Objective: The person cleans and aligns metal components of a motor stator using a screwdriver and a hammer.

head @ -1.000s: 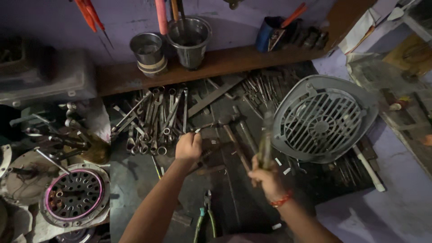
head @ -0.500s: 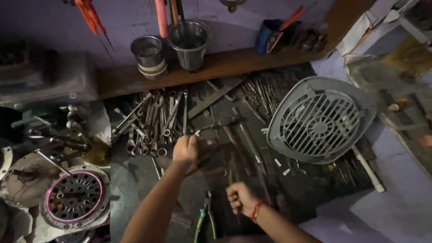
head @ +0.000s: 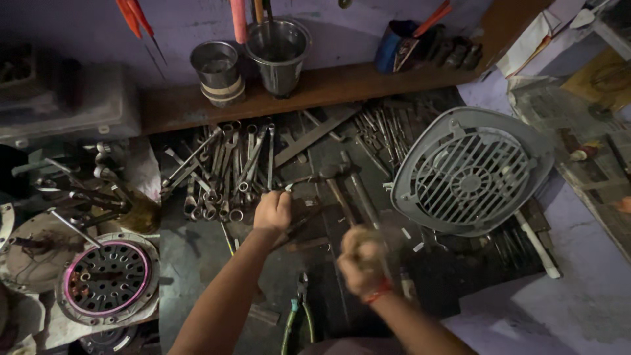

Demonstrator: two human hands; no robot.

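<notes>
A dark, greasy workbench (head: 197, 263) is filling most of the frame, with a wooden shelf (head: 328, 89) running across the upper middle and carrying two steel cups (head: 279, 46). At centre right, the grey slatted fan guard (head: 470, 174) is lying flat, unmoved from the earlier frames. At lower left a round clutch-like plate with a purple ring (head: 108, 279) is sitting on the bench. A row of spanners (head: 227, 171) is spreading out left of centre.

The left hand (head: 273, 212) is staying where it was half a second ago, closed in a fist just below the spanners, gripping a thin dark rod (head: 299, 227) that is slanting down to the right. The right hand (head: 361, 253) is the one changing: a second ago it was higher, wrapped round an upright handle; then it dropped low; now it is rising again at lower centre, curled shut and smeared by motion. That up-and-down travel is reading as repeated striking or working at the spot beside the left hand.

What the right fist is holding cannot be told through the blur. The rod's tip is getting lost against the dark bench. Green-handled pliers (head: 294, 319) are lying at the bottom edge, partly cut off.
</notes>
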